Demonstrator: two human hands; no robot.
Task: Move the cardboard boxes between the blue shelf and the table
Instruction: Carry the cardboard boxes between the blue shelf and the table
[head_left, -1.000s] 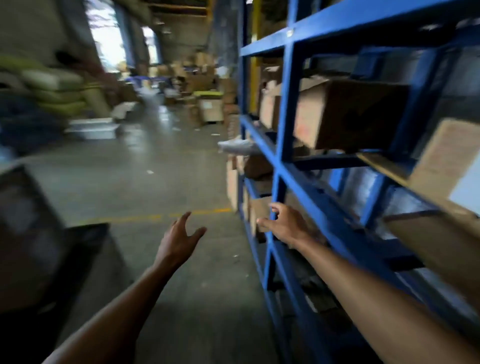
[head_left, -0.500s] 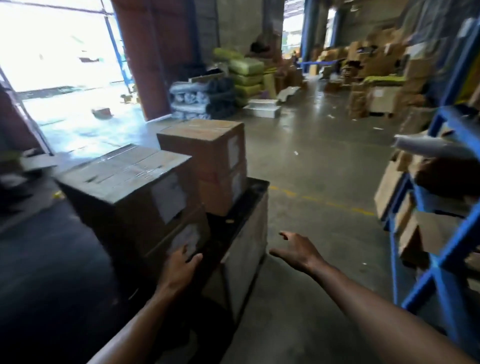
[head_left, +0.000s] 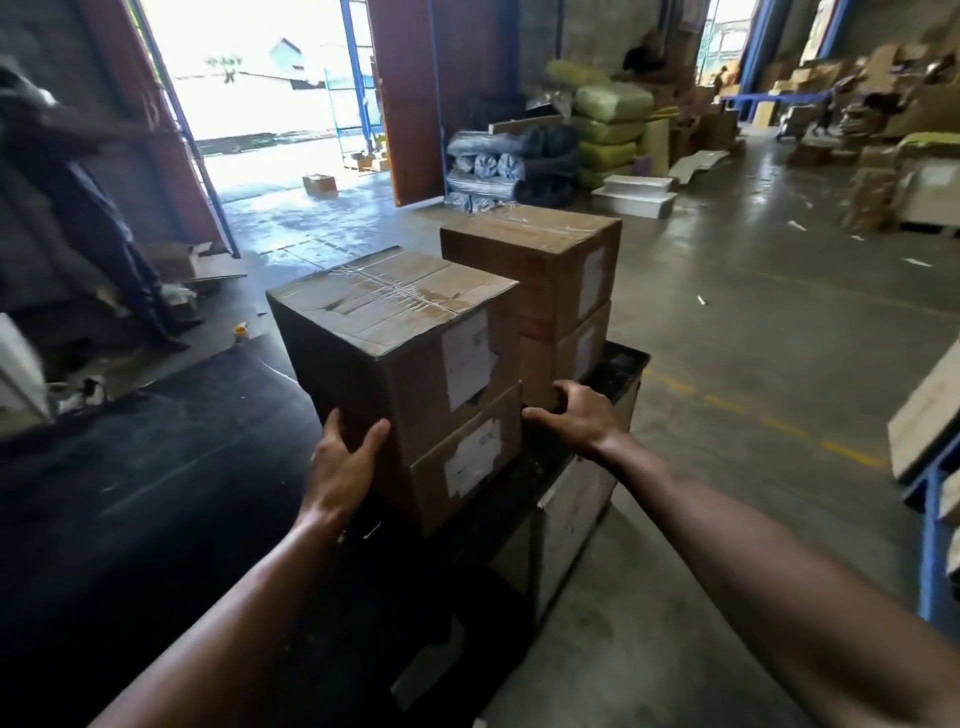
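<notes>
Table: low black-topped table (head_left: 621, 366) with a pale side panel, standing on the grey concrete floor (head_left: 753, 364).
Near stack: brown cardboard top box (head_left: 395, 332) with clear tape and a white label, sitting on a brown cardboard lower box (head_left: 467, 462), at the near end of the table.
Far stack (head_left: 540, 270): 2 more brown cardboard boxes, just behind the near stack.
Left hand (head_left: 343, 457): wrapped round the near corner of the top box, low, by the seam with the lower box.
Right hand (head_left: 576, 415): in the gap between the 2 stacks, thumb against the near stack; I cannot tell if it grips.
Hands: apart, 1 at each side of the near stack.
Blue shelf (head_left: 930, 545): at the right edge, well apart from the table, with a pale cardboard box (head_left: 924, 410) on it.
</notes>
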